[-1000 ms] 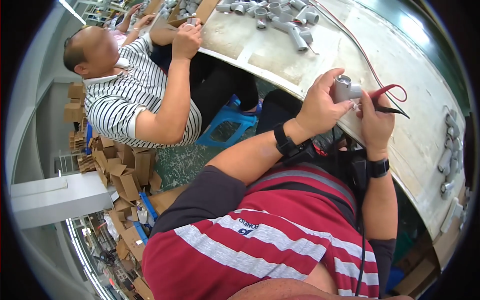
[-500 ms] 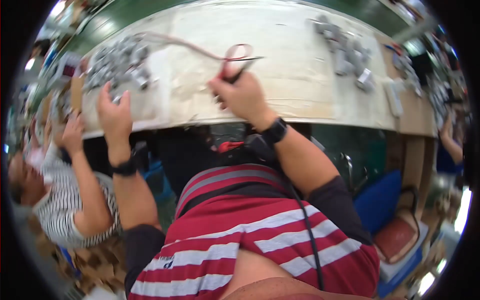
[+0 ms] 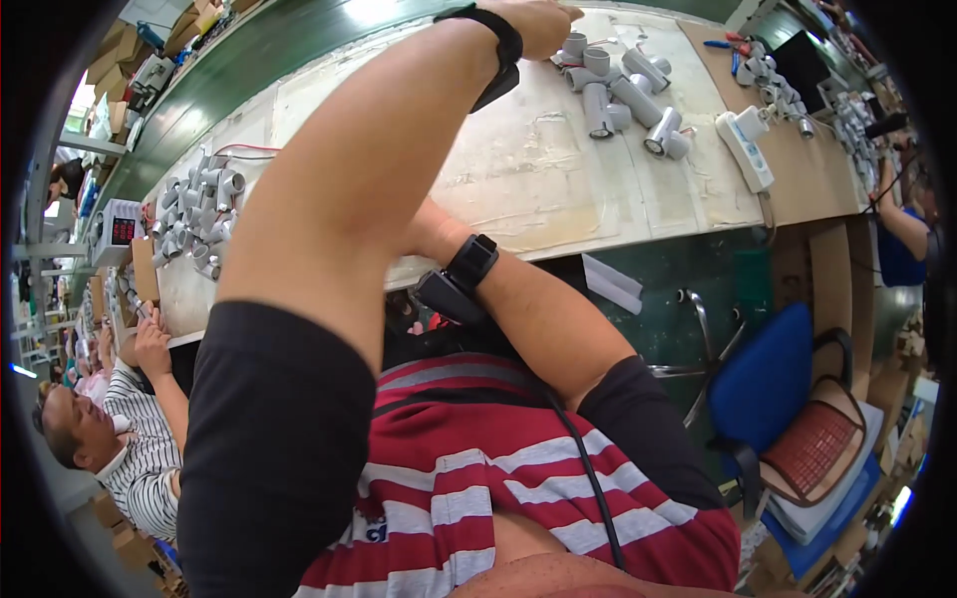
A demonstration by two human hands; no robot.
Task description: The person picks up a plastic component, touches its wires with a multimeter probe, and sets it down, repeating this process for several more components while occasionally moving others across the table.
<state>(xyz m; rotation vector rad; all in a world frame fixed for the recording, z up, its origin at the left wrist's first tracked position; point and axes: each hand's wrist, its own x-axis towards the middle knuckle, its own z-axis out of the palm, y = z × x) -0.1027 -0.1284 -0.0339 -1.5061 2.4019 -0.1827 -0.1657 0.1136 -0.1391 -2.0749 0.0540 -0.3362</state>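
My left arm stretches across the table to the far right. My left hand (image 3: 538, 30) is at the near-left side of a loose group of grey tube-shaped parts (image 3: 635, 98), some with a side branch like pipe tees. One fingertip shows; the other fingers are hidden, so its grip cannot be made out. Under my left forearm, my right hand (image 3: 431, 231) lies low over the table's front edge. Its fingers and anything in them are covered by that forearm. A red wire (image 3: 244, 149) shows beside a denser pile of grey parts (image 3: 189, 214) at left.
The pale worktop (image 3: 528, 189) has worn patches. To the right lie a white power strip (image 3: 745, 149), pliers (image 3: 736, 47) and more grey parts. A blue chair (image 3: 763, 379) stands below right. A co-worker in a striped shirt (image 3: 140, 488) sits at left.
My left hand has swung from beside the left pile to the right group. My right hand, which held a red-and-black wire, has moved down and left, behind the left forearm.
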